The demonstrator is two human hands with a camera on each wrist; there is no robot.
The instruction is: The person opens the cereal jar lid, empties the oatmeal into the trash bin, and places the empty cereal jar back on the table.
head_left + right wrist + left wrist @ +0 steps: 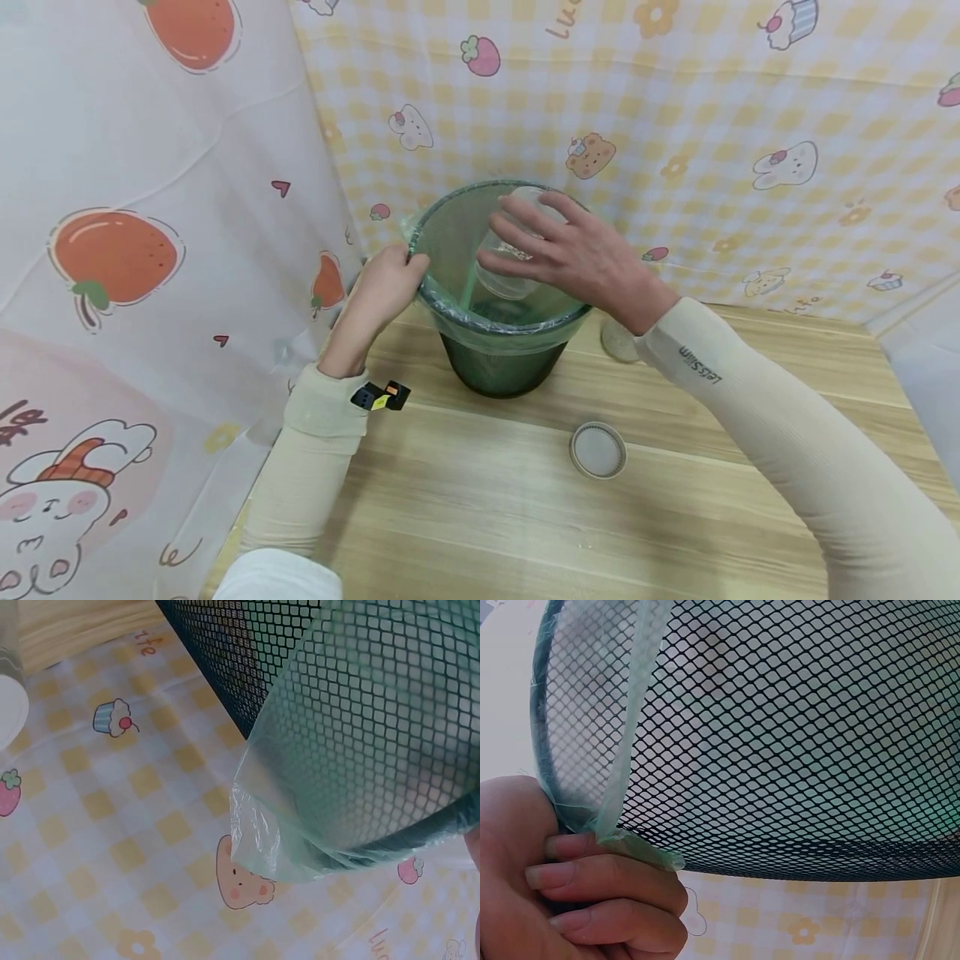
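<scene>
A dark mesh trash bin (498,375) stands on the table, lined with a thin green plastic bag (634,712) folded over its rim. My left hand (386,283) grips the bin's rim at the left, fingers curled over rim and bag edge (641,847). Over the bin's mouth, my right hand (573,250) holds a clear plastic container (502,287) with fingers curved round it. The container is tilted within the opening, and small pale bits (513,250) show inside it. The right wrist view shows mainly bag and mesh (360,735), with only a sliver of that hand at the right edge.
A round lid (597,450) lies on the wooden table (480,500) in front of the bin. Partly behind my right forearm stands a small clear jar (618,340). Patterned cloth (720,167) hangs close behind the bin, and another curtain (187,333) hangs at the left.
</scene>
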